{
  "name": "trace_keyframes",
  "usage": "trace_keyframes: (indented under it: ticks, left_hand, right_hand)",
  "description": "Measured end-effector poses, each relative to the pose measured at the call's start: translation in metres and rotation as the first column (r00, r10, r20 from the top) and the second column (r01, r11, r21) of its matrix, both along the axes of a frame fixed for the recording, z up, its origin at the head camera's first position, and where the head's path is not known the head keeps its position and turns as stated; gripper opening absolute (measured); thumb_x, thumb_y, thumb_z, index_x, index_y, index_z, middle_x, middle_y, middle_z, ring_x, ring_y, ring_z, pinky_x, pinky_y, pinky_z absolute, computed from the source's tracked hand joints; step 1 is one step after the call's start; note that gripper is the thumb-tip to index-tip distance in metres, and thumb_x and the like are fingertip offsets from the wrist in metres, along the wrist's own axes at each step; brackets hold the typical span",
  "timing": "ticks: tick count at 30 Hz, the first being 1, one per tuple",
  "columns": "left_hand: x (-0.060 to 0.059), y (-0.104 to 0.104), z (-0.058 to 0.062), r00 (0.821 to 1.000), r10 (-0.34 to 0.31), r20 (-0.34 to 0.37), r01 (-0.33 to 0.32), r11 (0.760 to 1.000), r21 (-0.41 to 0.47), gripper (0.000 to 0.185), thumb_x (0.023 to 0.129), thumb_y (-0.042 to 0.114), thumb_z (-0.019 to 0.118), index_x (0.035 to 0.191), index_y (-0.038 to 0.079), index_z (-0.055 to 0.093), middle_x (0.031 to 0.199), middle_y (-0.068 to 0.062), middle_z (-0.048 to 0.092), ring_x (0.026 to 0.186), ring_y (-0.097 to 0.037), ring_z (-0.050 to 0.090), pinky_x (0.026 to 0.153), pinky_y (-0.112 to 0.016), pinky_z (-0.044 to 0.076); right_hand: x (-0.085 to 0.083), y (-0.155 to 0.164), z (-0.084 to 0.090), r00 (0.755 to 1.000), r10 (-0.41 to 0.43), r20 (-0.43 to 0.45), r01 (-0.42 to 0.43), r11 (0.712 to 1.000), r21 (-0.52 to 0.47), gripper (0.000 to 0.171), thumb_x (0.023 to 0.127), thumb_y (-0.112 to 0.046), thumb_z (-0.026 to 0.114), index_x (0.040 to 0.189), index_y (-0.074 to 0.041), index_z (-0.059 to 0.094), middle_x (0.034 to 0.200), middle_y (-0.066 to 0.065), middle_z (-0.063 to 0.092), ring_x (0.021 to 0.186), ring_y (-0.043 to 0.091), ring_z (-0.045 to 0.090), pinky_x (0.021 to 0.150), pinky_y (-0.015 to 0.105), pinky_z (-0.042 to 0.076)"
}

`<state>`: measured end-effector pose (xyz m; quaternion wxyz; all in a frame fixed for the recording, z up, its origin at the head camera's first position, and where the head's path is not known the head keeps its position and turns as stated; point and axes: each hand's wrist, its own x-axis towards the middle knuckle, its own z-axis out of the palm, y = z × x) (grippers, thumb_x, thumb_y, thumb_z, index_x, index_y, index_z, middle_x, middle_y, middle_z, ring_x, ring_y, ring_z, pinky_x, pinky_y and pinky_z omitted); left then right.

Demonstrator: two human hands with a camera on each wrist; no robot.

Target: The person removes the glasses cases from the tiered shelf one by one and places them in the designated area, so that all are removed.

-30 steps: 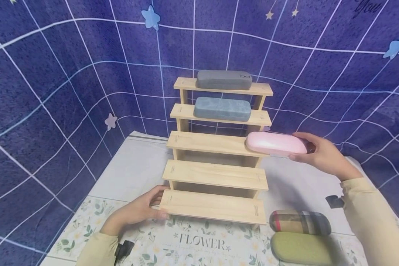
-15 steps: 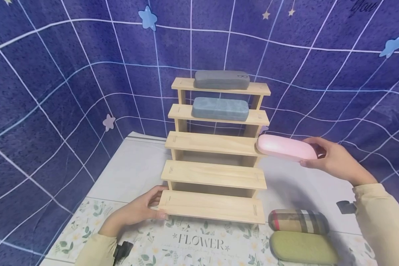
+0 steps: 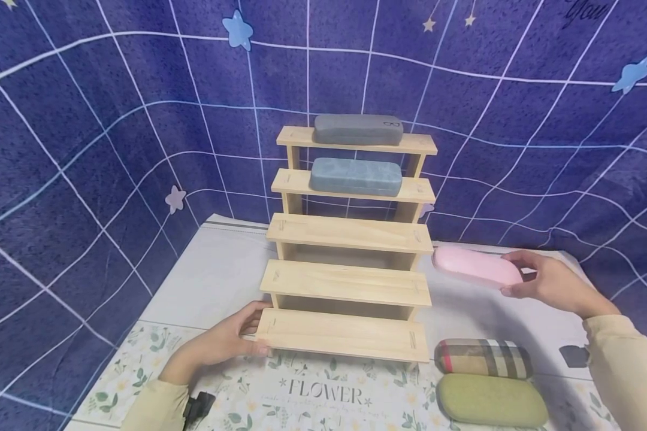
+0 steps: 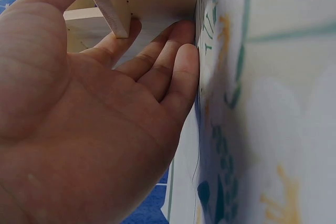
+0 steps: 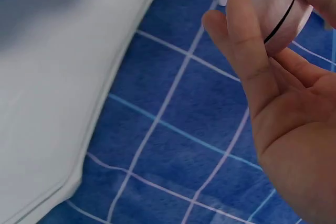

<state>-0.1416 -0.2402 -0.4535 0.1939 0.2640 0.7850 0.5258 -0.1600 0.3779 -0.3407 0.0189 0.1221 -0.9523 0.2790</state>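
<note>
My right hand (image 3: 558,286) pinches the right end of a pink glasses case (image 3: 474,266), just right of a stepped wooden shelf rack (image 3: 345,335). The right wrist view shows part of the case between thumb and fingers, with a dark seam line along it. At the rack's lower left end my left hand (image 3: 218,344) grips the bottom step, thumb at its front and fingers round the side panel (image 4: 111,6). A grey glasses case (image 3: 358,130) lies on the top step, and a blue glasses case (image 3: 356,177) on the step below it.
A plaid glasses case (image 3: 482,358) and an olive-green glasses case (image 3: 492,400) lie side by side on the table, right of the rack. The floral mat (image 3: 215,413) spreads in front. A blue curtain (image 3: 140,78) with grid lines and stars hangs behind.
My right hand has moved the pink case right and down, away from the third step, where its left end was over the shelf. The left hand has kept its place.
</note>
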Motion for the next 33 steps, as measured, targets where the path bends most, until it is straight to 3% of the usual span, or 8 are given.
trace_keyframes:
  ticks: [4, 8, 15, 23, 29, 33]
  left_hand:
    - [0.001, 0.0, 0.001, 1.0, -0.005, -0.002, 0.005, 1.0, 0.006, 0.077, 0.087, 0.013, 0.079, 0.15, 0.007, 0.035, 0.14, -0.013, 0.055, 0.131, -0.036, 0.05, 0.111, -0.047, 0.038]
    - [0.001, 0.0, 0.002, 1.0, -0.014, -0.007, 0.014, 1.0, 0.015, 0.077, 0.088, 0.013, 0.079, 0.15, 0.004, 0.034, 0.14, -0.016, 0.055, 0.13, -0.037, 0.05, 0.11, -0.056, 0.037]
    - [0.002, 0.002, 0.002, 1.0, -0.012, 0.015, 0.012, 1.0, 0.021, 0.077, 0.088, 0.013, 0.079, 0.15, 0.006, 0.034, 0.141, -0.015, 0.055, 0.131, -0.036, 0.05, 0.11, -0.049, 0.039]
    - [0.001, 0.003, 0.003, 1.0, -0.015, -0.002, 0.015, 1.0, 0.016, 0.077, 0.088, 0.013, 0.079, 0.15, 0.005, 0.034, 0.141, -0.017, 0.054, 0.131, -0.039, 0.049, 0.11, -0.057, 0.037]
    - [0.0, 0.002, 0.004, 1.0, -0.022, -0.008, 0.022, 1.0, 0.019, 0.076, 0.088, 0.012, 0.078, 0.15, 0.006, 0.034, 0.141, -0.016, 0.054, 0.131, -0.039, 0.049, 0.11, -0.058, 0.036]
    - [0.0, 0.001, 0.003, 1.0, -0.028, -0.009, 0.028, 0.999, 0.026, 0.076, 0.088, 0.011, 0.078, 0.15, 0.005, 0.035, 0.141, -0.017, 0.054, 0.132, -0.039, 0.048, 0.11, -0.043, 0.039]
  right_hand:
    - [0.002, 0.005, -0.02, 0.997, 0.059, 0.052, -0.057, 0.997, -0.052, 0.063, 0.075, -0.011, 0.088, 0.126, 0.009, 0.058, 0.108, 0.017, 0.067, 0.087, 0.006, 0.064, 0.067, 0.026, 0.057]
    - [0.005, 0.004, -0.039, 0.991, 0.079, 0.112, -0.078, 0.997, -0.016, 0.064, 0.07, -0.012, 0.09, 0.124, 0.005, 0.06, 0.103, 0.011, 0.068, 0.086, 0.012, 0.063, 0.068, 0.026, 0.054]
    - [0.014, 0.001, -0.058, 0.981, 0.103, 0.166, -0.11, 0.993, 0.033, 0.069, 0.064, -0.018, 0.092, 0.123, 0.002, 0.061, 0.094, 0.003, 0.067, 0.079, 0.016, 0.056, 0.068, 0.027, 0.048]
    - [0.021, 0.009, -0.068, 0.975, 0.144, 0.169, -0.143, 0.99, -0.015, 0.067, 0.065, -0.01, 0.089, 0.123, 0.001, 0.06, 0.107, 0.017, 0.068, 0.092, 0.032, 0.066, 0.072, 0.03, 0.055]
    - [0.023, 0.013, -0.073, 0.967, 0.219, 0.132, -0.218, 0.976, -0.017, 0.062, 0.071, -0.015, 0.087, 0.125, 0.0, 0.06, 0.112, 0.017, 0.067, 0.094, 0.027, 0.065, 0.075, 0.031, 0.055]
    - [0.022, 0.017, -0.075, 0.957, 0.256, 0.133, -0.256, 0.966, -0.013, 0.063, 0.074, -0.016, 0.086, 0.126, 0.005, 0.059, 0.114, 0.02, 0.066, 0.099, 0.027, 0.066, 0.079, 0.031, 0.056]
